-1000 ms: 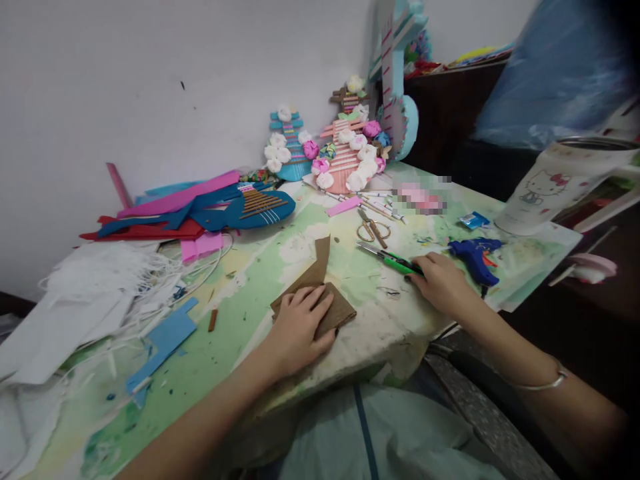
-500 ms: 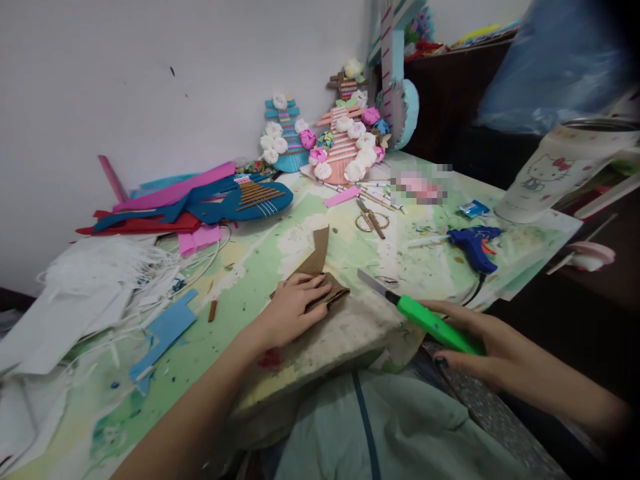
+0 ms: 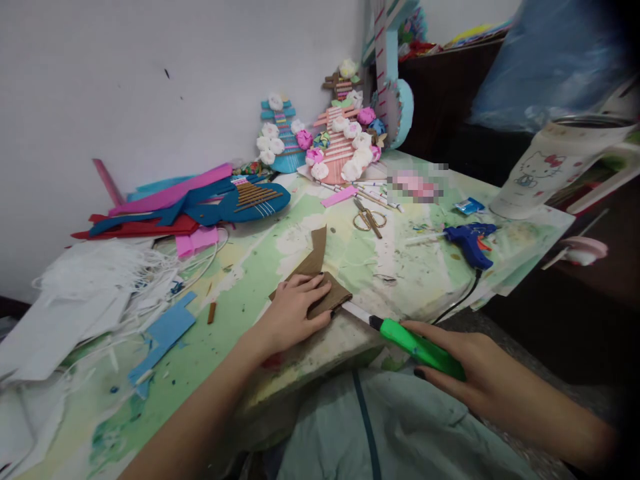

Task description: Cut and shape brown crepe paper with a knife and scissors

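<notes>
My left hand [image 3: 299, 308] lies flat with fingers stretched out, pressing a folded piece of brown crepe paper [image 3: 334, 292] onto the table near its front edge. A longer brown strip [image 3: 316, 252] reaches out behind that hand. In my right hand [image 3: 463, 360] is a green utility knife [image 3: 415, 347], fingers wrapped round its handle. Its extended blade [image 3: 357, 312] points left, and the tip is at the right end of the folded paper. Whether the tip is inside the fold I cannot tell.
A blue glue gun [image 3: 470, 241], gold-handled scissors [image 3: 369, 219] and a white tumbler [image 3: 553, 167] stand or lie to the right. Blue foam scraps [image 3: 167, 330] and white strings [image 3: 100, 273] are on the left. Flower-decorated paper instruments [image 3: 343, 143] lean at the back.
The knife has moved left and down, bringing its blade from above the table to the folded paper's right end. My left hand stays on the paper.
</notes>
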Tool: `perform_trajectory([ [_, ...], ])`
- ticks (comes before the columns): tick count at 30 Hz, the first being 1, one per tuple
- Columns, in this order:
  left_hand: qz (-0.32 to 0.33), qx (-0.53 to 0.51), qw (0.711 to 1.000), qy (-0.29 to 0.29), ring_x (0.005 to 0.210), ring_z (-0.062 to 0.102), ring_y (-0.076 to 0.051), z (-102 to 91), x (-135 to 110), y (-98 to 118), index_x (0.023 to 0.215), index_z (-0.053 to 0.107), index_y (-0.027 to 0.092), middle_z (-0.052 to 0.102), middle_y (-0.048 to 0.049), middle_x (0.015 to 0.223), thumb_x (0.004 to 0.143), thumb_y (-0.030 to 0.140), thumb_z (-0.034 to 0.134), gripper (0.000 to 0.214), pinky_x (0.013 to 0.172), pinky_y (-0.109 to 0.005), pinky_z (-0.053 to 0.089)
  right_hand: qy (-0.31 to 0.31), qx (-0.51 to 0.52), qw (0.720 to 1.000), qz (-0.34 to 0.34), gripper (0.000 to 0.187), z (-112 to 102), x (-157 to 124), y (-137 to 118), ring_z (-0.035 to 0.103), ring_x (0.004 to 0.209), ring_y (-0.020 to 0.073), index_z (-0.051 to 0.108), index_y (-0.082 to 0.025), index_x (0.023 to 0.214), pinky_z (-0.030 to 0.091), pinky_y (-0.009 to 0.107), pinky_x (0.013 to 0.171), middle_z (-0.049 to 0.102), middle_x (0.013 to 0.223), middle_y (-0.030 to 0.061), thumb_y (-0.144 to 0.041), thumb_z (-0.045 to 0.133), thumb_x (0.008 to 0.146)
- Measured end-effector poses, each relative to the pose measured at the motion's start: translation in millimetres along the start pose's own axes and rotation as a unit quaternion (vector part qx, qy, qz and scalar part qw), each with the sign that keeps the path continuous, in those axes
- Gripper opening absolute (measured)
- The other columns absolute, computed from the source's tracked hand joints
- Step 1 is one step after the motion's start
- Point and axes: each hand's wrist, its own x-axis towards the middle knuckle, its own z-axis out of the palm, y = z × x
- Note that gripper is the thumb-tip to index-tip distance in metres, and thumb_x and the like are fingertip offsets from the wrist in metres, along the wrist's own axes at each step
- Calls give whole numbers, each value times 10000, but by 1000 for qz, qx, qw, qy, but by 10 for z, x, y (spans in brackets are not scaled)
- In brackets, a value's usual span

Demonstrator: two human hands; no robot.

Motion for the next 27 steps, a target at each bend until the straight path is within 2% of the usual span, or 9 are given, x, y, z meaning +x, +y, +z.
perform_trajectory([
  [6, -10, 27, 999, 35, 1290, 379, -329, 77, -17, 66, 1360, 491, 208, 435, -91, 1467, 862, 420, 499, 542, 1062, -540, 289, 52, 24, 998, 40, 405, 124, -19, 15, 604, 1103, 295, 589, -242, 1231, 464, 448, 968, 645, 1210, 110, -432, 504, 884],
  [9, -10, 49, 997, 51, 1273, 394, -333, 118, -16, 98, 1348, 498, 177, 453, -112, 1450, 876, 388, 472, 518, 1047, -545, 303, 17, 123, 988, 90, 345, 227, -45, 22, 666, 882, 255, 624, -231, 1061, 542, 396, 793, 668, 1064, 115, -482, 467, 885],
  [11, -8, 59, 997, 48, 1275, 392, -340, 131, -14, 113, 1354, 490, 149, 453, -125, 1449, 892, 379, 445, 519, 1041, -547, 310, -46, 252, 954, 157, 330, 302, -52, 10, 658, 663, 190, 577, -225, 1019, 544, 317, 602, 662, 890, 72, -503, 483, 867],
  [13, -4, 64, 997, 42, 1280, 388, -345, 130, -15, 122, 1360, 483, 140, 447, -127, 1454, 893, 378, 444, 526, 1039, -549, 311, -99, 393, 889, 212, 303, 361, -45, -23, 624, 530, 137, 516, -223, 995, 493, 248, 487, 634, 786, 19, -490, 501, 854],
  [15, -3, 67, 997, 40, 1283, 385, -346, 118, -17, 124, 1364, 480, 146, 441, -123, 1459, 884, 379, 462, 534, 1040, -548, 312, -119, 496, 830, 228, 249, 393, -30, -70, 619, 487, 107, 479, -216, 953, 447, 206, 441, 643, 829, 10, -440, 506, 847],
  [18, -5, 59, 998, 33, 1292, 377, -342, 79, -16, 103, 1372, 472, 158, 436, -117, 1463, 893, 391, 452, 533, 1043, -544, 313, -125, 563, 791, 207, 167, 409, -8, -117, 608, 479, 67, 479, -194, 913, 398, 174, 417, 650, 977, 39, -312, 517, 801],
  [23, 18, 36, 999, -3, 1287, 402, -315, -23, 26, 16, 1360, 493, 186, 461, -98, 1449, 925, 446, 394, 517, 1054, -507, 322, -148, 520, 815, 210, 290, 475, 15, -64, 554, 433, 72, 465, -190, 1010, 380, 157, 405, 564, 625, -45, -303, 583, 771],
  [25, 40, 54, 998, -20, 1280, 418, -313, -75, 56, 5, 1350, 500, 166, 469, -118, 1437, 910, 422, 416, 516, 1059, -490, 325, -148, 470, 842, 221, 347, 502, 23, -40, 539, 414, 87, 435, -195, 1078, 402, 172, 397, 514, 575, -70, -336, 573, 793],
  [27, 64, 81, 994, -41, 1275, 429, -308, -135, 86, 34, 1336, 506, 148, 479, -134, 1421, 898, 377, 419, 502, 1063, -471, 332, -121, 388, 889, 211, 342, 507, 24, -38, 536, 431, 84, 435, -198, 1087, 423, 182, 409, 524, 632, -64, -275, 569, 781],
])
